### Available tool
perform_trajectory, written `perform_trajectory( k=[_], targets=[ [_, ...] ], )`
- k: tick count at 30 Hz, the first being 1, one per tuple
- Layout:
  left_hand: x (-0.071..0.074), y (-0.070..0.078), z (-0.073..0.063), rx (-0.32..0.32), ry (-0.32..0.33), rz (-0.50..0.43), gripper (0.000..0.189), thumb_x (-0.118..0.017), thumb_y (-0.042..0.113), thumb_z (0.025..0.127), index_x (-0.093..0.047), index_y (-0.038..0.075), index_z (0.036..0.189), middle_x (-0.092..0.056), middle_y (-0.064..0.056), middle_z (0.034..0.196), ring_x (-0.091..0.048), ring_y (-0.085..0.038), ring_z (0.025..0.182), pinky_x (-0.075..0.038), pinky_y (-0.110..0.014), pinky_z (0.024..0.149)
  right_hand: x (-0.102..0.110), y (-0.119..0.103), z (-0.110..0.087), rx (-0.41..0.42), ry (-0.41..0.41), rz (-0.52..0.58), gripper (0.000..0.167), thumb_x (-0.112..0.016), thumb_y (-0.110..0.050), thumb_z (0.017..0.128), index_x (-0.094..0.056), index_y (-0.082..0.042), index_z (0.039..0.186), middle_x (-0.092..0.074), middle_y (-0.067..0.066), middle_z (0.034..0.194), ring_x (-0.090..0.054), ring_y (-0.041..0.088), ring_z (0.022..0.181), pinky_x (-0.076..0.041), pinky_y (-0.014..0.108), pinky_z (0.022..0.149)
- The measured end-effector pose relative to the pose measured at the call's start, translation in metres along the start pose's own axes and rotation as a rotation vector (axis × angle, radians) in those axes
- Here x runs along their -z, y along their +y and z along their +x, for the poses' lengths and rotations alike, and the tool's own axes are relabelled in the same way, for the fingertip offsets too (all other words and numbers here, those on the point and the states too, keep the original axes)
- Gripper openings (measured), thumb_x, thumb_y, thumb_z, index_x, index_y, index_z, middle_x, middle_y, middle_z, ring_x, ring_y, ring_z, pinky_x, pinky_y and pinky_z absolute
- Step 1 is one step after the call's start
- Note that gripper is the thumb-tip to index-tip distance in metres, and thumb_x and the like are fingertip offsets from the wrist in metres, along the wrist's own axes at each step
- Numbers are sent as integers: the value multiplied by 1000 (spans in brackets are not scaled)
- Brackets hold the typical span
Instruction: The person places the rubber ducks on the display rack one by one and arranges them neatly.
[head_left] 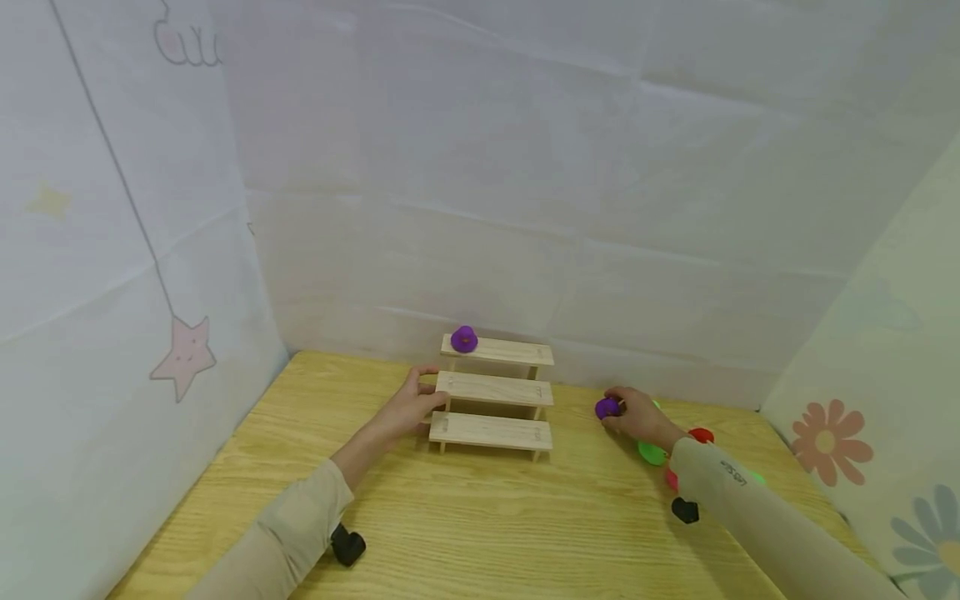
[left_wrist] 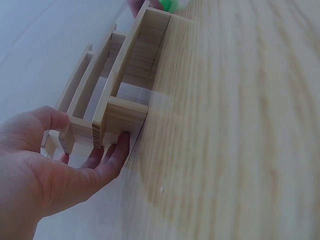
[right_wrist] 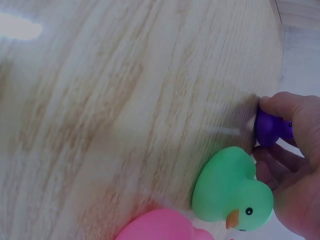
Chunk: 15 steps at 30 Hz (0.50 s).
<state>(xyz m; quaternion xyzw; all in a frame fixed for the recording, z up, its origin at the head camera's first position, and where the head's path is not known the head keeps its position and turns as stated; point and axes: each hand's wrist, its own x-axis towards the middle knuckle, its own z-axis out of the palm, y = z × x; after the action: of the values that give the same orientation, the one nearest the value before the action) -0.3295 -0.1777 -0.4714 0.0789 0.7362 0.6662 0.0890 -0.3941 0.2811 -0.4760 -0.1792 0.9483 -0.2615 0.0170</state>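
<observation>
A pale wooden three-step display stand (head_left: 495, 388) stands on the table. My left hand (head_left: 405, 408) holds its left end; in the left wrist view the thumb lies at the upper steps and the fingers curl by the lowest step's leg. On the top step, at its left, sits a purple rubber duck (head_left: 464, 339). To the right of the stand my right hand (head_left: 636, 414) grips a second purple duck (right_wrist: 268, 129) between thumb and fingers, low over the table. Close beside those fingers is a green duck (right_wrist: 222, 185), with a pink duck (right_wrist: 157, 226) near it.
A red duck (head_left: 701, 435) and another green one (head_left: 757, 478) show around my right sleeve, which partly hides the group. White cloth walls (head_left: 480, 208) enclose the wooden table (head_left: 480, 525) at the back and sides. Black wrist devices (head_left: 348, 546) hang below both sleeves.
</observation>
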Motion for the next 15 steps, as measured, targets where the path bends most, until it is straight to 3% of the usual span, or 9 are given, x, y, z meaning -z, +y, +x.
perform_trajectory(
  k=[6, 15],
  targets=[
    [1, -2, 2, 0, -2, -10, 70, -63, 29, 103, -20, 16, 157, -39, -24, 145, -54, -40, 122, -48, -61, 97, 0, 0, 1, 9, -2, 6, 56, -79, -5, 88, -53, 15, 133, -64, 22, 113, -63, 34, 100, -57, 42, 80],
    [0, -2, 2, 4, 4, -20, 68, -64, 28, 102, -23, 19, 156, -38, -23, 145, -55, -39, 120, -49, -60, 97, 4, -6, 0, -11, -19, -7, 56, -79, -7, 88, -54, 15, 133, -64, 22, 112, -63, 33, 99, -57, 40, 78]
  ],
)
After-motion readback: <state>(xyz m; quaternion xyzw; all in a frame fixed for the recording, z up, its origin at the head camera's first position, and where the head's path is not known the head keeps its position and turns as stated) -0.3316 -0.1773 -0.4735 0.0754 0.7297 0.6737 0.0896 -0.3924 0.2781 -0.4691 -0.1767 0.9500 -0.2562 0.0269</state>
